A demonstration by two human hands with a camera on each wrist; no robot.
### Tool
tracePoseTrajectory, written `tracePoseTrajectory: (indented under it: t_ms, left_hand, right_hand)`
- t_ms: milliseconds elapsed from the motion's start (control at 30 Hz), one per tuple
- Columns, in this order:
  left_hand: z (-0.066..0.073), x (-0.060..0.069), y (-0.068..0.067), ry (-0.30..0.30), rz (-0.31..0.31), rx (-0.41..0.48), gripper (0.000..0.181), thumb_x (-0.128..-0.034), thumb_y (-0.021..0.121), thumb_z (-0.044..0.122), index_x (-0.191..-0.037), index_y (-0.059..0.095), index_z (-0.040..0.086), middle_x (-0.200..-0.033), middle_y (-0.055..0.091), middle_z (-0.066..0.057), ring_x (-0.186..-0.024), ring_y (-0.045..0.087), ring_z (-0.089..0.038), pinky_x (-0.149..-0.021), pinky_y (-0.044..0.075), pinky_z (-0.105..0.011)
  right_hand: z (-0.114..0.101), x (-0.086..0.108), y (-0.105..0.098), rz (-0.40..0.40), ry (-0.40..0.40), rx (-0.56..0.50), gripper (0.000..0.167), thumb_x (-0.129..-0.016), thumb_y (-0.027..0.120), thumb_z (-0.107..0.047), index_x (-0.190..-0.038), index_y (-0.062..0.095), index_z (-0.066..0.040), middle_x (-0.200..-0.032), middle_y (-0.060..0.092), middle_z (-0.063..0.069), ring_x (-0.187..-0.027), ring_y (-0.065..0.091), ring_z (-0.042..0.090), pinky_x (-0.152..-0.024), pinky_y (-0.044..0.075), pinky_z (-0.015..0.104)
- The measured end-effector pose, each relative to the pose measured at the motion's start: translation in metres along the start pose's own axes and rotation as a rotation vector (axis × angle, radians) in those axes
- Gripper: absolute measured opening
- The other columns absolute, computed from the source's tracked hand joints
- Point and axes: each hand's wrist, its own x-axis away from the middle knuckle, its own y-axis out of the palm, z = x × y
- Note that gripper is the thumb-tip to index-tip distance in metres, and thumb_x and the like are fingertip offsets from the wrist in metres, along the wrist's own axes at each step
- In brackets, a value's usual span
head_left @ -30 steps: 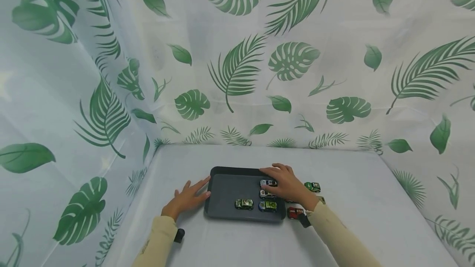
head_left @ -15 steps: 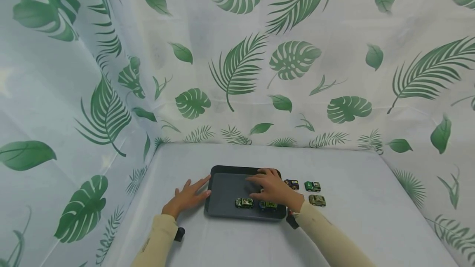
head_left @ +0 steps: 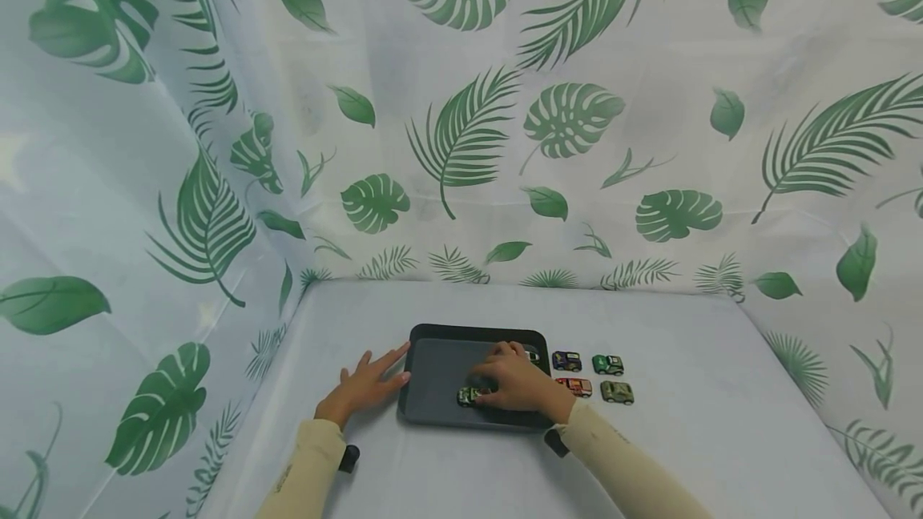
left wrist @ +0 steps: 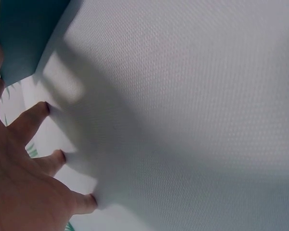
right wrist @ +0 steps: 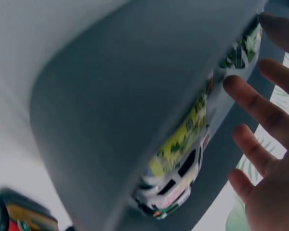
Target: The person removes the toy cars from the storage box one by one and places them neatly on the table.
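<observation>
– Is the head view bright?
– Sort of. The light is soft and gray, and the leafy wall (head_left: 461, 54) looks bluer on the left.
– Any shadows?
– In the left wrist view, a big fuzzy one by the left hand (left wrist: 26, 178).
– And the right wrist view?
– Darker, and the yellow toy car (right wrist: 180, 140) looks smeary.
</observation>
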Motion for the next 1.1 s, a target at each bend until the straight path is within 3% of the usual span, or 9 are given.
tracePoseTrajectory:
  t_ms: [367,1100]
  left_hand:
    - [0.000,0.000,-0.001,-0.008,0.004,-0.020,0.066,-0.1098,0.058,0.050,-0.169,0.039,0.027,-0.169,0.041,-0.014,-0.159,0.010,-0.054,-0.115,0.001,-0.085]
    - [0.001,-0.002,0.001,-0.016,0.012,-0.010,0.067,-0.1092,0.059,0.051,-0.168,0.040,0.028,-0.169,0.041,-0.014,-0.159,0.009,-0.054,-0.115,0.000,-0.084]
  right_hand:
    - [-0.007,-0.003,0.011,-0.005,-0.037,0.038,0.039,-0.090,0.090,-0.031,-0.125,0.080,-0.018,-0.121,0.075,0.004,-0.121,0.056,0.034,-0.107,0.040,0.070]
    - [-0.010,-0.006,0.015,-0.026,-0.022,0.026,0.034,-0.089,0.090,-0.018,-0.121,0.082,-0.018,-0.115,0.075,0.001,-0.108,0.056,0.026,-0.097,0.046,0.060]
